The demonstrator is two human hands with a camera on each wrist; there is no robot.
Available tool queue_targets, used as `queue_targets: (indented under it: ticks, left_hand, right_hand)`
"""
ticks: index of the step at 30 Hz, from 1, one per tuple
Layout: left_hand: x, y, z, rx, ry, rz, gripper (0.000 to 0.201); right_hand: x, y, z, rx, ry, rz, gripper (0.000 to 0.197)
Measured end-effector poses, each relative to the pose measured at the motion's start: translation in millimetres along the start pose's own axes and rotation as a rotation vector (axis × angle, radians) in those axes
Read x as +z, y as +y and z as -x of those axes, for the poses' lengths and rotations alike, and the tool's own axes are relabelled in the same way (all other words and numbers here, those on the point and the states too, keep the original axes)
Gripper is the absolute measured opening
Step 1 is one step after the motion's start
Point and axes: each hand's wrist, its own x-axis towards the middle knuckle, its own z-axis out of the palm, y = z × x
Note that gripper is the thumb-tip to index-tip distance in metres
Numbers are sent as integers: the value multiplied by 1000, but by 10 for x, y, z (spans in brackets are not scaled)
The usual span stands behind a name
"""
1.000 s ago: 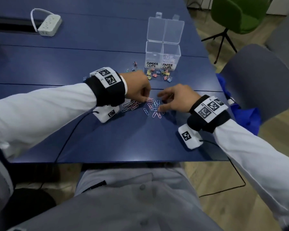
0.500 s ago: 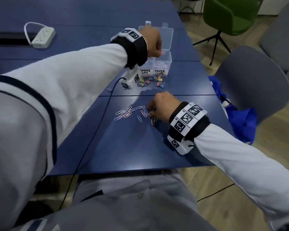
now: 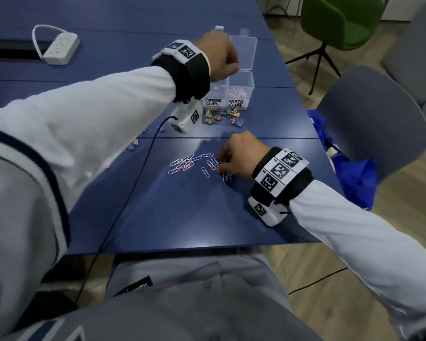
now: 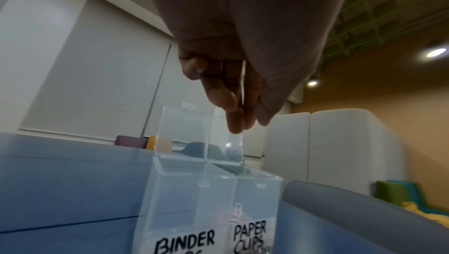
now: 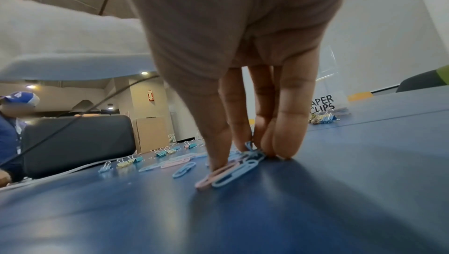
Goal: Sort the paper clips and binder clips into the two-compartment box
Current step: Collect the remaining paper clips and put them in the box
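Hovering my left hand [image 3: 220, 57], fingers bunched, contents unclear, over the far box [image 3: 241, 82] while my right hand [image 3: 239, 153] is pressing flat near paper clips [image 3: 182, 163], risking dropping into BINDER side.

The clear plastic two-compartment box [image 3: 228, 94] carries two white handwritten labels on its front, "BINDER CLIPS" [image 3: 213, 102] on the left compartment and "PAPER CLIPS" [image 3: 235, 103] on the right compartment holding pastel clips.

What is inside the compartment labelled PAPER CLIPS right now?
Pale pink and white paper clips lie piled in the PAPER CLIPS compartment. Its label covers the bottom of the pile, so no count is possible.
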Motion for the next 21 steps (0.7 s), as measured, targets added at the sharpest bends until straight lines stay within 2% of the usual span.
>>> queue_targets:
  ticks: [3,6,9,12,16,18,21]
  left_hand:
    - [-109,-45,464,65,-81,-29,25]
    - [-96,-145,988,80,-342,-128,25]
    - [18,-236,1390,18,-499,-168,43]
    - [163,-292,1632,-48,-508,-154,55]
    - [314,-222,1692,-73,-450,-167,53]
    - [355,-174,1635,-60,-452,-205,47]
    - [399,-141,1536,-53,-459,-234,34]
  right_hand:
    - [4,-11,-26,-11,31,18,16]
    - [18,-60,-67,-39,49,36,16]
    - [-12,-70,-52,-44,58,-81,29]
    - [-69,-9,6,-53,46,-99,44]
    - [-72,8,63,-55,-79,27,57]
    - [-45,-35,71,-77,-106,76,53]
    - [-4,-123,59,-97,-75,103,39]
